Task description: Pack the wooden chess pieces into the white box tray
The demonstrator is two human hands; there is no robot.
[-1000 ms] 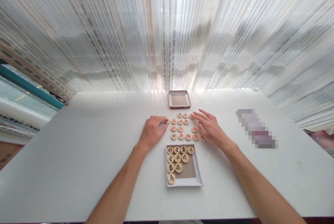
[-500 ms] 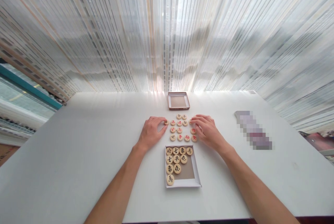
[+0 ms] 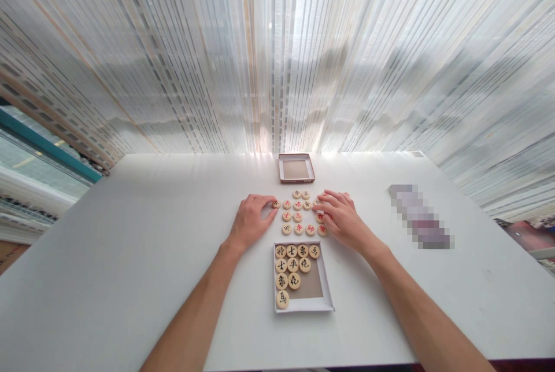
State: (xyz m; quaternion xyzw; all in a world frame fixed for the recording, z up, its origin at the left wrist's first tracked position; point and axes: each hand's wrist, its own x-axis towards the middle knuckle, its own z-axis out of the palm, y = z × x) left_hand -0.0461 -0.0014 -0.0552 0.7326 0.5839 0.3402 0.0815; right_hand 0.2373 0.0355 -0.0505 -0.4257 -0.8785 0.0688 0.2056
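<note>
My left hand (image 3: 252, 218) has its thumb and index finger closed around a round wooden Chinese chess piece (image 3: 276, 204) with a dark character, at the left end of a row. My right hand (image 3: 342, 218) is over the right side of the loose pieces, fingers apart, partly covering some of them. Under its fingertips lies a black-marked piece (image 3: 318, 202), and a red-marked piece (image 3: 319, 217) shows beside its thumb. Between the hands are more loose pieces, such as a red one (image 3: 297, 205). Nearer me, a shallow box (image 3: 328, 304) holds several black-marked pieces in rows.
The box's lid or second tray (image 3: 296, 181) stands beyond the loose pieces, near the back edge of the white table (image 3: 130, 279). A blurred-out flat object (image 3: 420, 217) lies at the right. Translucent strips (image 3: 269, 71) hang behind the table.
My right hand's fingers have spread and shifted slightly, and more of the black-marked piece beneath them shows. The left hand stays on its piece.
</note>
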